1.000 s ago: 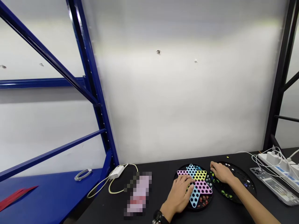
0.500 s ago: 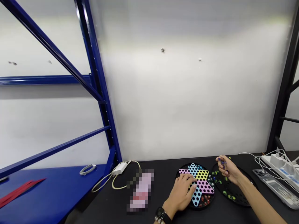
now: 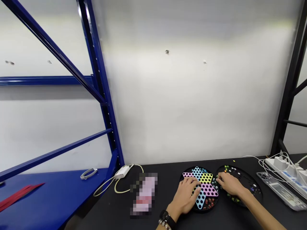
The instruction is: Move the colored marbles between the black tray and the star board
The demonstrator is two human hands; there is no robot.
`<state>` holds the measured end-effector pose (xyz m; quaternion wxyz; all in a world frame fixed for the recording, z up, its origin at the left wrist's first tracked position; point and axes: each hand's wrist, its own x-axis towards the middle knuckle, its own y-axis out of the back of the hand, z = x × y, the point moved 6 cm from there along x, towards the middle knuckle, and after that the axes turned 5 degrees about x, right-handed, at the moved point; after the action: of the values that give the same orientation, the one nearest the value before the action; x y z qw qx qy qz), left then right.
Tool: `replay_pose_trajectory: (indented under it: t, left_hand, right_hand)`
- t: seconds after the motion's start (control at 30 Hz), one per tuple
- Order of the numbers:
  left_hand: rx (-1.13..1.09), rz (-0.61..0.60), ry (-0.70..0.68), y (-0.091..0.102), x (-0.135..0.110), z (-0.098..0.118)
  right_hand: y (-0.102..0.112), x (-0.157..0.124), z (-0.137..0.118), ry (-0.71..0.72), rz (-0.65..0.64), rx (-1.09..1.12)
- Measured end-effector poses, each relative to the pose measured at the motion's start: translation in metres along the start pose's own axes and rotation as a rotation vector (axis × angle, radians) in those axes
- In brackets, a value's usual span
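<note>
My left hand [image 3: 185, 193], a black watch and bead bracelet at its wrist, lies on a round Chinese checkers board [image 3: 206, 210]. Its fingers are stretched out across the board's left side. The board bears a star [image 3: 208, 190] in blue, yellow and pink with black holes. Around the star, marbles lie in the rim sections, among them red marbles [image 3: 209, 202] at the front right. My right hand [image 3: 229, 183] is palm down over the left edge of a round black tray [image 3: 247, 185], fingers bent downward. What its fingertips hold, if anything, is hidden. Green marbles [image 3: 235, 199] lie near it.
Right of the tray are a clear-lidded case [image 3: 280, 190] and a white power strip [image 3: 285, 169] with tangled cables. To the left lie a blurred pink item [image 3: 146, 193] and a white adapter [image 3: 122, 172] with its cord. A blue rack [image 3: 105, 95] stands farther left.
My right hand has turned from palm up, with purple marbles in it, to palm down, and lowered leftward to the tray's edge. Marbles now show on the tray's right side. My left hand stays put.
</note>
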<state>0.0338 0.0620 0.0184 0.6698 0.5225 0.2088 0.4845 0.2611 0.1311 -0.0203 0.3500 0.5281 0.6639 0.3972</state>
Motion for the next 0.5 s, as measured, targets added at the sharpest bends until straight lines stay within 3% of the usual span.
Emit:
replay_pose_trajectory:
  t: [0.2, 0.4, 0.5]
  left_hand:
    - [-0.015, 0.005, 0.014, 0.002, -0.002, 0.000]
    - [0.000, 0.014, -0.002, 0.003, -0.001, 0.000]
    - [-0.006, 0.026, -0.007, 0.003, -0.001, 0.000]
  right_hand:
    - [0.005, -0.004, 0.001, 0.101, -0.100, 0.122]
    - [0.008, -0.020, -0.003, 0.096, -0.105, -0.098]
    - [0.013, -0.022, -0.006, 0.113, -0.063, -0.089]
